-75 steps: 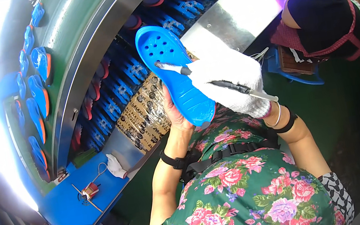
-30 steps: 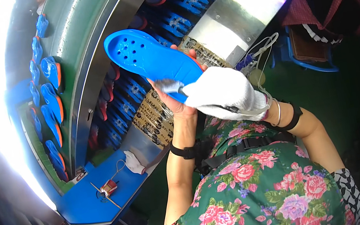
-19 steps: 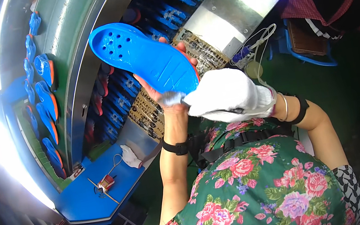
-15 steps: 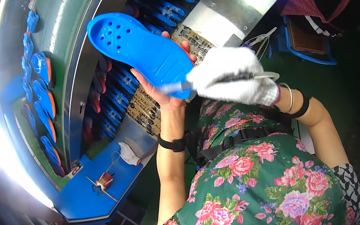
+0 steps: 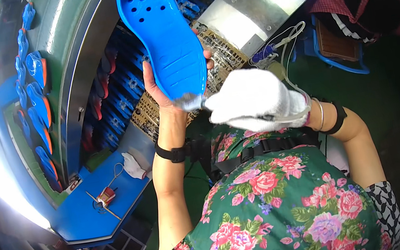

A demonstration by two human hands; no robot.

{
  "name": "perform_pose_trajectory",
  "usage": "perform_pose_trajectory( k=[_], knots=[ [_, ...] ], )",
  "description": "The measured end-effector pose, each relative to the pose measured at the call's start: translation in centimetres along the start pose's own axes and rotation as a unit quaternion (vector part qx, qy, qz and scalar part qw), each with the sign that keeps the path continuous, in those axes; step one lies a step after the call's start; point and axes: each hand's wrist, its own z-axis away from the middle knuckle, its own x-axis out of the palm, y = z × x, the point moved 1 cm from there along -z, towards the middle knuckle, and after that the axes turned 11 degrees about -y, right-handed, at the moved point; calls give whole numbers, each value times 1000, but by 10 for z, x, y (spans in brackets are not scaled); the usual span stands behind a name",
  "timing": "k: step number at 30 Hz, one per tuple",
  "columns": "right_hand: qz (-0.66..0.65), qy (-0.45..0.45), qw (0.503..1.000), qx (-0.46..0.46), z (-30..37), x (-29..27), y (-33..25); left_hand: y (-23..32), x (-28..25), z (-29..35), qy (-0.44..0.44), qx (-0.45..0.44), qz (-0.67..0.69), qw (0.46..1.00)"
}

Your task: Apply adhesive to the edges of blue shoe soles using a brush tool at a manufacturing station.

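My bare left hand (image 5: 155, 87) is closed around the heel half of a blue shoe sole (image 5: 165, 41), thumb on one edge and fingertips on the other. The sole has a cluster of round holes at its toe end and ridges across the heel. My right hand (image 5: 254, 100), in a white knit glove, grips a tool with a flat silvery tip (image 5: 190, 102). Motion blurs that tip, which lies by the heel edge. The tool's handle is mostly hidden in the glove. A pale cord (image 5: 290, 49) runs past the gloved wrist.
At left, several blue soles with orange sides (image 5: 38, 107) line a green conveyor (image 5: 58, 58). A blue table (image 5: 81, 219) bears a red spool-like item (image 5: 106, 196) and a white glove (image 5: 134, 166). To the right stands a blue-framed chair (image 5: 337, 43); a metal panel (image 5: 230, 19) lies ahead.
The sole has turned more upright and moved up and to the right in view. The tool's tip has stayed by the heel, and the gloved hand has dropped slightly.
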Motion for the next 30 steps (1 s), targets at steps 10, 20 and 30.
perform_pose_trajectory(
  k=[10,20,30],
  knots=[
    [13,29,999,18,-6,-14,13,16,2,-1,56,-93,-43,993],
    [-127,60,988,67,-3,-14,16,23,0,-17,-3,-148,-52,988],
    [-239,79,943,217,-2,-8,24,25,-5,-29,49,-111,-89,989]
  ],
)
